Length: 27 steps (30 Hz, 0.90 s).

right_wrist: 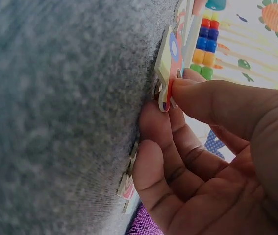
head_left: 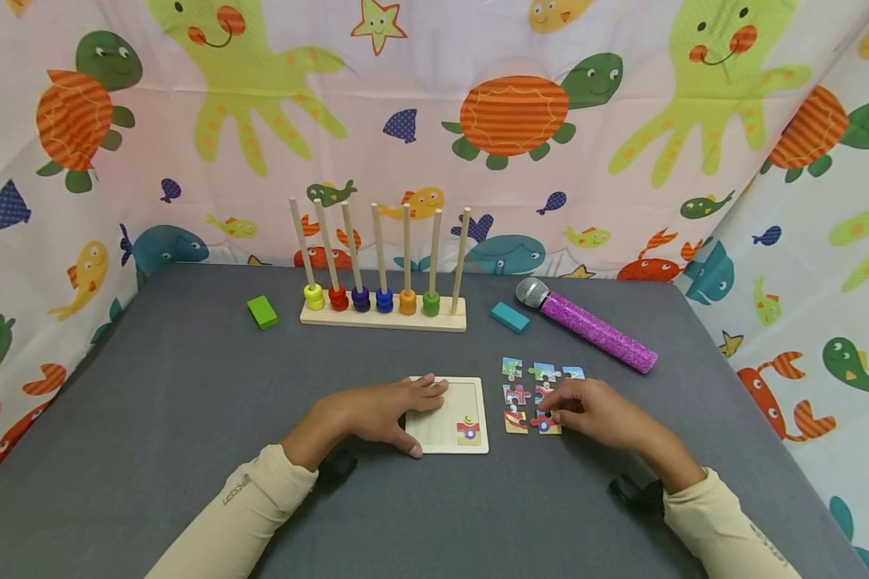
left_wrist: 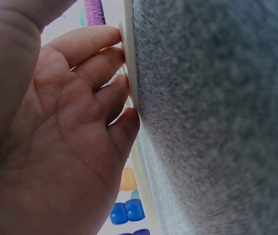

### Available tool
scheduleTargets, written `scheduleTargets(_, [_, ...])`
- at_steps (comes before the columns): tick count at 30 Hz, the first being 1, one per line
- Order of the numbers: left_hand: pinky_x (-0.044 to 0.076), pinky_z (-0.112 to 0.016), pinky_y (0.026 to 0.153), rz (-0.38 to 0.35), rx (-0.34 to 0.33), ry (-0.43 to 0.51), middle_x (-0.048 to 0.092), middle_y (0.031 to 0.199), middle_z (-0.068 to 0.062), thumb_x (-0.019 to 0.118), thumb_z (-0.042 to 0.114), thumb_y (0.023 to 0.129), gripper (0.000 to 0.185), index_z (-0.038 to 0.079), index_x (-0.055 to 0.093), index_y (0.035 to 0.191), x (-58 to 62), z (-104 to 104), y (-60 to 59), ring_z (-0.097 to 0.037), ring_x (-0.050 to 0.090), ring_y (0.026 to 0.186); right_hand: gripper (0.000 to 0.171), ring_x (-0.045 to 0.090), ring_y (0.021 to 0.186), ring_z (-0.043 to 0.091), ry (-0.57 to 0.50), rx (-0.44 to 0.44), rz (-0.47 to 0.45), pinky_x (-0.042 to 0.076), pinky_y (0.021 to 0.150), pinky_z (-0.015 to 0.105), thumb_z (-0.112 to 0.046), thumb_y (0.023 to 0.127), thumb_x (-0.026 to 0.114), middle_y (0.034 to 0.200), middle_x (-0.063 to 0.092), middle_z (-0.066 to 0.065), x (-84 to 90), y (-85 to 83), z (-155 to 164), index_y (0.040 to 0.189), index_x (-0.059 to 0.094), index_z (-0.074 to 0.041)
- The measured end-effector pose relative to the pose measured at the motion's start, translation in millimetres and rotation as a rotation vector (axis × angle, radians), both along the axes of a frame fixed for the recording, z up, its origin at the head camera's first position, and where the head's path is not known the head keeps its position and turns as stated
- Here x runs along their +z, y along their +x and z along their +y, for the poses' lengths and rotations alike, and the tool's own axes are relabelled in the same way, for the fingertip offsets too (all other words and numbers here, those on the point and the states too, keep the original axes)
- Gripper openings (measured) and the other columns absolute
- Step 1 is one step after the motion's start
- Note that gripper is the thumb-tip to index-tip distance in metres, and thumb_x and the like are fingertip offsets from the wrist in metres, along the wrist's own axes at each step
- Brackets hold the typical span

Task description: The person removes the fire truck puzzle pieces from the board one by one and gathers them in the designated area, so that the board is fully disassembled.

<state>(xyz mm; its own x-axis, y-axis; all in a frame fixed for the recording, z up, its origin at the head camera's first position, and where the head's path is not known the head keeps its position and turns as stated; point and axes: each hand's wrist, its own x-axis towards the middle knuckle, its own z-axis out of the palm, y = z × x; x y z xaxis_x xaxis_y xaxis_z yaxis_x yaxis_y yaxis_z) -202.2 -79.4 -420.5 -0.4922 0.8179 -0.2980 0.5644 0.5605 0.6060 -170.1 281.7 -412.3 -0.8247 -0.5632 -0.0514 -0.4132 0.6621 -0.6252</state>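
Observation:
A shallow wooden puzzle tray (head_left: 483,410) lies in the middle of the table, with one puzzle piece (head_left: 468,432) in its lower right corner. My left hand (head_left: 398,408) rests on the tray's left side, fingers spread and thumb near the bottom edge. In the left wrist view, its fingertips (left_wrist: 130,117) touch the tray's edge. Right of the tray, my right hand (head_left: 597,410) pinches a puzzle piece with a blue wheel (right_wrist: 172,61) between thumb and fingers. Several loose puzzle pieces (head_left: 516,394) lie around it in rows, some partly hidden by the hand.
Behind the tray stands a wooden peg stacker (head_left: 384,320) with coloured beads. A green block (head_left: 263,312) lies to its left, a blue block (head_left: 510,318) to its right. A purple glitter microphone (head_left: 597,331) lies beyond the right hand. A sea-animal curtain (head_left: 420,72) hangs behind the table.

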Motion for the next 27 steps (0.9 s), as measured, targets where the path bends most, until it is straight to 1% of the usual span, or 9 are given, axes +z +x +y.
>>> scheduleTargets(3, [0.013, -0.042, 0.116, -0.006, 0.002, -0.006, 0.013, 0.161, 0.004, 0.076, 0.03, 0.086, 0.08, 0.011, 0.034, 0.152, -0.1, 0, 0.1, -0.019, 0.003, 0.147, 0.02, 0.06, 0.093, 0.015, -0.006, -0.002, 0.016, 0.052, 0.075, 0.029, 0.001, 0.09, 0.064, 0.102, 0.067, -0.001, -1.0, 1.4, -1, 0.103, 0.074, -0.01])
scheduleTargets(9, [0.013, -0.043, 0.116, -0.024, 0.002, 0.004, 0.014, 0.161, 0.002, 0.076, 0.028, 0.086, 0.08, 0.01, 0.034, 0.151, 3.2, 0, 0.0, -0.02, 0.003, 0.147, 0.019, 0.058, 0.085, 0.012, -0.011, -0.017, 0.046, 0.051, 0.071, 0.028, 0.001, 0.088, 0.067, 0.098, 0.068, -0.001, -2.6, 2.7, -2, 0.102, 0.074, -0.009])
scheduleTargets(15, [0.012, -0.042, 0.117, -0.035, 0.013, 0.002, 0.015, 0.161, 0.004, 0.076, 0.027, 0.086, 0.079, 0.011, 0.035, 0.151, 3.7, -2, 0.4, -0.018, 0.003, 0.147, 0.018, 0.056, 0.081, 0.01, -0.009, -0.036, 0.02, 0.05, 0.069, 0.026, 0.0, 0.09, 0.065, 0.096, 0.067, -0.001, 0.3, 1.4, -3, 0.106, 0.072, -0.007])
scheduleTargets(18, [0.011, -0.042, 0.117, -0.038, 0.014, 0.008, 0.015, 0.161, 0.003, 0.076, 0.027, 0.086, 0.079, 0.01, 0.035, 0.151, 5.0, -3, 1.1, -0.018, 0.003, 0.147, 0.017, 0.057, 0.08, 0.01, -0.007, -0.045, 0.031, 0.05, 0.069, 0.027, -0.002, 0.092, 0.065, 0.095, 0.067, -0.001, 2.2, 0.7, -5, 0.107, 0.071, -0.006])
scheduleTargets(22, [0.011, -0.042, 0.117, -0.03, 0.005, 0.004, 0.015, 0.161, 0.003, 0.076, 0.026, 0.086, 0.079, 0.009, 0.035, 0.151, 4.4, -2, 0.3, -0.019, 0.003, 0.147, 0.017, 0.058, 0.072, 0.011, -0.026, -0.063, 0.032, 0.05, 0.063, 0.026, -0.004, 0.092, 0.065, 0.088, 0.066, -0.002, 4.4, 0.4, -12, 0.107, 0.071, -0.006])
scheduleTargets(25, [0.01, -0.041, 0.117, -0.022, -0.003, 0.002, 0.015, 0.161, 0.002, 0.076, 0.027, 0.086, 0.079, 0.009, 0.035, 0.151, 3.1, -2, -0.6, -0.018, 0.002, 0.147, 0.016, 0.06, 0.066, 0.012, -0.056, -0.063, -0.001, 0.05, 0.058, 0.026, -0.004, 0.092, 0.065, 0.084, 0.066, -0.001, 6.7, -0.4, -20, 0.107, 0.071, -0.005])
scheduleTargets(27, [0.009, -0.041, 0.117, -0.021, -0.009, 0.003, 0.015, 0.161, 0.002, 0.076, 0.027, 0.086, 0.079, 0.009, 0.034, 0.151, 3.3, -1, -0.8, -0.018, 0.002, 0.147, 0.015, 0.059, 0.064, 0.011, -0.074, -0.048, -0.011, 0.049, 0.056, 0.026, -0.004, 0.092, 0.065, 0.084, 0.066, 0.001, 6.8, -0.8, -26, 0.106, 0.071, -0.004])
